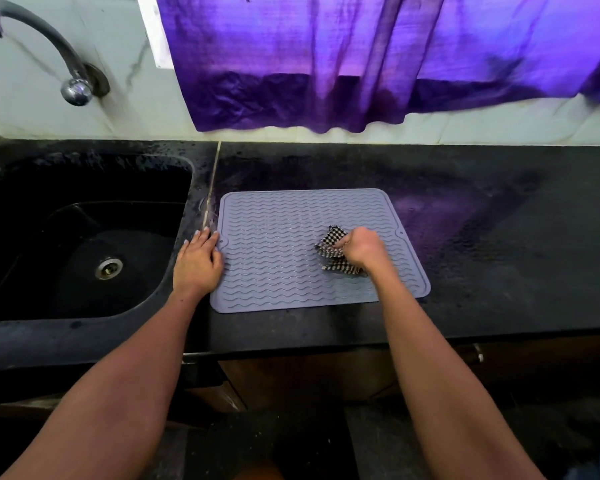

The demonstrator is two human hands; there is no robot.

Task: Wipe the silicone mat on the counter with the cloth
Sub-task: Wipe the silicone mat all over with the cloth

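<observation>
I'm mid-wipe, I judge: my right hand (362,249) is bunched round the cloth (333,249), pressing it on the mat's (274,251) right-centre. My left hand (198,261) lies flat, fingers straight, pinning the mat's left edge to the tabletop (499,237) beside the sink (84,237). I can't tell which parts are already clean; the left half and corners probably remain

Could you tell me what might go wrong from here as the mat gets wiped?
The silicone mat lies close to the sink, held only by the left hand at its left edge, so a hard stroke could slide or buckle it. The cloth is bunched small in the right hand, so corners may be missed.
</observation>
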